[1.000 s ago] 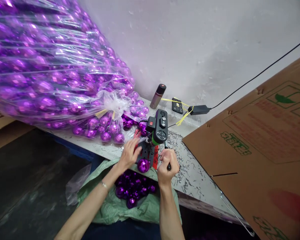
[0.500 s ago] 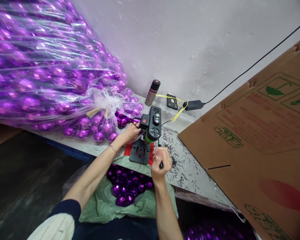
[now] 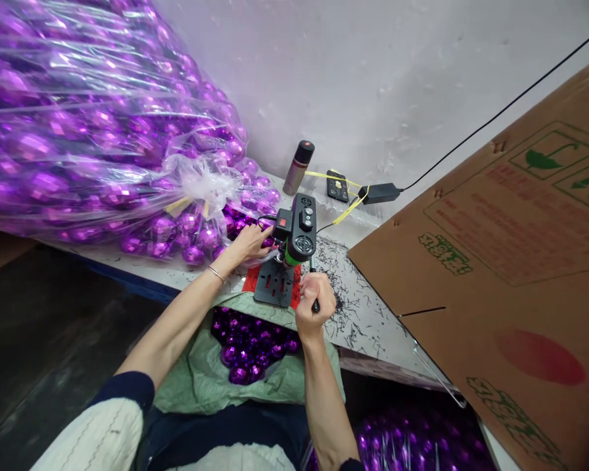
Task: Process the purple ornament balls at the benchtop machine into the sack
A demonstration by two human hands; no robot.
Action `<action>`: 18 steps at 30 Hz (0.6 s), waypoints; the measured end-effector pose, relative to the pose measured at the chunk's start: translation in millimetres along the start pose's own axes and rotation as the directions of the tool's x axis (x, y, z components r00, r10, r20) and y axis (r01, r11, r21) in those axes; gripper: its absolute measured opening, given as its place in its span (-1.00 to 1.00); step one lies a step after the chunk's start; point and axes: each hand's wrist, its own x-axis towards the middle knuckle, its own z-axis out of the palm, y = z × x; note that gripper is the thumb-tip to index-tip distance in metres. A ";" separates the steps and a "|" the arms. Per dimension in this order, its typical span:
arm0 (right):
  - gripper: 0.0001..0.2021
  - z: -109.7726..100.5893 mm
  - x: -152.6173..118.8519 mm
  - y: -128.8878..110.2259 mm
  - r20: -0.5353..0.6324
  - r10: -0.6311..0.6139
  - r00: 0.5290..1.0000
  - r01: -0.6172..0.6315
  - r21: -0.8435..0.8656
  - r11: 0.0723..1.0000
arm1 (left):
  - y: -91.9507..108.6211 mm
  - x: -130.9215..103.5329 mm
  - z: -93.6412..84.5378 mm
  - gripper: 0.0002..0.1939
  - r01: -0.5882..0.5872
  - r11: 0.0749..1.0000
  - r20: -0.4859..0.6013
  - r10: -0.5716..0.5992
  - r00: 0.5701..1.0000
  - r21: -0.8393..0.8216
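Note:
My right hand [image 3: 315, 297] is wrapped round the black-tipped lever handle [image 3: 315, 305] of a small black bench press [image 3: 303, 226]. The press has a red switch box on its left side, a green ring below its head and a slotted dark base plate [image 3: 273, 282] on a red sheet. At the left of the press my left hand [image 3: 250, 243] stretches its fingers toward the switch box, beside loose shiny purple balls [image 3: 233, 224]. Its fingertips are partly hidden. A green sack [image 3: 191, 376] at my lap holds many faceted purple balls [image 3: 248, 353].
A big clear bag of purple balls [image 3: 103, 131] fills the left. A spray can [image 3: 298, 168], a black phone-like object [image 3: 337, 186] and a power adapter [image 3: 380, 193] stand by the wall. Black scraps litter the table [image 3: 363, 327]. A cardboard box [image 3: 495, 261] leans at right.
My left hand's fingers have straightened and spread beside the press. My right hand stays on the lever. The whole view has shifted slightly, so things sit higher.

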 end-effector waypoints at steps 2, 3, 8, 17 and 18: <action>-0.70 0.2 -0.6 0.0 -0.008 -0.013 1.000 0.012 -0.008 1.000 | -3.0 -9.7 -6.0 -0.35 0.024 0.999 0.053 -0.027 0.998 0.044; -0.70 0.2 -1.1 0.1 -0.008 -0.014 1.000 0.014 -0.015 1.000 | -4.5 -15.3 -9.8 -0.33 0.022 0.998 0.076 -0.026 0.997 0.057; -0.71 -0.1 -4.3 1.7 0.009 0.003 1.000 -0.003 -0.012 1.000 | -11.3 -43.6 -23.1 -0.44 -0.081 0.996 0.017 0.082 0.997 -0.025; -0.73 -5.0 -1.9 0.6 0.065 -0.040 0.997 0.042 -0.028 0.999 | -9.0 -45.2 5.8 -0.56 0.036 0.993 -0.096 -0.047 0.994 -0.113; -0.79 -8.2 -2.2 2.7 0.088 -0.048 0.995 0.051 -0.029 0.998 | -8.8 -43.2 5.5 -0.56 0.052 0.988 -0.116 -0.069 0.991 -0.144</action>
